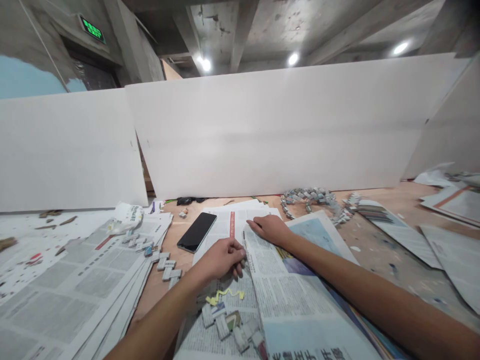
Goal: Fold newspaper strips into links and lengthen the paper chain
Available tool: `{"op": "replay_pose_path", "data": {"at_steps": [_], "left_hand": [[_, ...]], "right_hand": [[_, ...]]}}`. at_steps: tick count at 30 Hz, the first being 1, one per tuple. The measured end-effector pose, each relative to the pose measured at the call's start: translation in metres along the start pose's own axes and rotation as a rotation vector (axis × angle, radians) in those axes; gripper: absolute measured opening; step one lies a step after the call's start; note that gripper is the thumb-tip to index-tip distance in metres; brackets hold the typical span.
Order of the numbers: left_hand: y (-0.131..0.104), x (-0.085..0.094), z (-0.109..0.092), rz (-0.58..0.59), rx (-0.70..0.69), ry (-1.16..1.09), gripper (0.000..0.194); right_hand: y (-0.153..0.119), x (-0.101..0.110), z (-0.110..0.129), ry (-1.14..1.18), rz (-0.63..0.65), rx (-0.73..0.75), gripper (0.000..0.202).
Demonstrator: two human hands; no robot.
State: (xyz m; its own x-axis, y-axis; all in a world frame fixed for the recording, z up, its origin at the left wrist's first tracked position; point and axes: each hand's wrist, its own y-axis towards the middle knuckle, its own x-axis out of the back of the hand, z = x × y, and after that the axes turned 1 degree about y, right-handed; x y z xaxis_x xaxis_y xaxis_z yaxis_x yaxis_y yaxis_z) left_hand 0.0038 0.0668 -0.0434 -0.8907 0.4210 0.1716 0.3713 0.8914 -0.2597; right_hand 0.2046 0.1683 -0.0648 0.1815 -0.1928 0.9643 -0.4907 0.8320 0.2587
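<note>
My left hand [224, 257] is closed, with curled fingertips and thumb at the left edge of a folded newspaper sheet [296, 305]. My right hand [272, 230] rests on the top of that sheet, index finger stretched out and the other fingers partly bent. Below my left hand, a woven chain of folded paper pieces [222, 325] lies on newsprint. A yellow zigzag paper strip [228, 296] lies at the chain's upper end. Just beyond my left hand is a black smartphone [197, 231].
At left stands a newspaper stack [75, 295] with another folded-paper chain [165, 265] and a white plastic packet [126, 218]. A coiled paper chain [309, 196] sits before the white partition [270, 135]. More printed sheets [455, 260] lie at right.
</note>
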Motion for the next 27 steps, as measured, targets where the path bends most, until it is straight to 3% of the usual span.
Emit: {"op": "replay_pose_path", "data": {"at_steps": [6,9,11,14,17,21,27], "left_hand": [[0.008,-0.006,0.012,0.006,-0.028,-0.030,0.035],[0.008,-0.005,0.013,-0.011,-0.039,-0.031,0.035],[0.007,-0.005,0.012,-0.008,-0.039,-0.028,0.034],[0.006,-0.004,0.010,0.004,-0.026,-0.023,0.032],[0.006,-0.005,0.009,0.000,-0.030,-0.032,0.029],[0.007,-0.006,0.010,-0.004,-0.048,-0.038,0.026],[0.006,-0.005,0.011,-0.004,-0.053,-0.018,0.022]], "right_hand": [[0.009,0.008,-0.001,0.018,-0.036,-0.045,0.045],[-0.009,0.014,0.016,0.049,-0.093,-0.041,0.041],[-0.027,0.015,0.026,0.075,-0.102,-0.037,0.050],[-0.054,0.011,0.027,0.155,0.021,-0.013,0.064],[-0.067,0.005,0.014,0.206,0.147,0.002,0.068],[-0.068,0.000,0.000,0.221,0.154,0.026,0.068],[-0.068,0.003,0.001,0.215,0.160,0.025,0.067]]}}
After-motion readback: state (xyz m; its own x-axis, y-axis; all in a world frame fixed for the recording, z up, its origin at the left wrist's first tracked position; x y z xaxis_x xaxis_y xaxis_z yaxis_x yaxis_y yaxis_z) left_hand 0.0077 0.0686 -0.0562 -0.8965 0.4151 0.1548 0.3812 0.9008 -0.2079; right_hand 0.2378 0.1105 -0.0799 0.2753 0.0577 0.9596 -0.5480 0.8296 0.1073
